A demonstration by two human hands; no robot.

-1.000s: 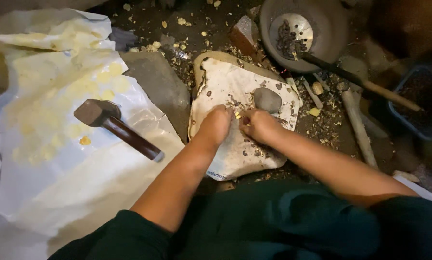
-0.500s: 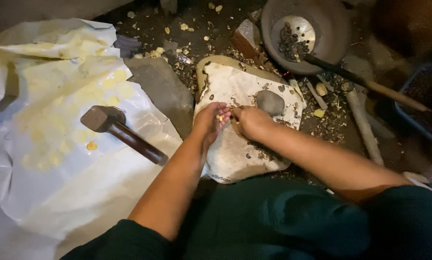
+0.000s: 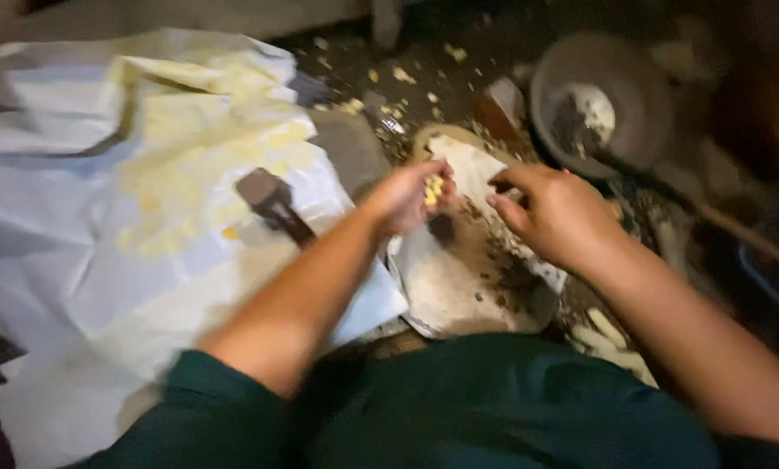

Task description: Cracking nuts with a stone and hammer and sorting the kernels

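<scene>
White plastic sheet [image 3: 85,252] at left, dusted with yellow crumbs; hammer [image 3: 272,204] lies on it. Left hand [image 3: 407,198] — fingers cupped closed around pale yellow pieces [image 3: 433,186], above flat stone slab [image 3: 459,287]. Right hand [image 3: 558,213] just beside — fingers loosely curled, holding nothing visible. Round metal bowl [image 3: 602,104] beyond.

We wear a dark green top with short sleeves; the left sleeve [image 3: 224,395] ends above the elbow, nearest the white sheet [image 3: 85,260], and leaves the forearm bare. The right sleeve lies on the far side from that sheet, dark and blurred at the picture's lower corner. Dark green cloth of the same shade covers our lap [image 3: 493,408], smooth and without print. Our left hand [image 3: 407,195] and right hand [image 3: 558,213] are bare: no gloves, rings or watch that we can make out.
</scene>
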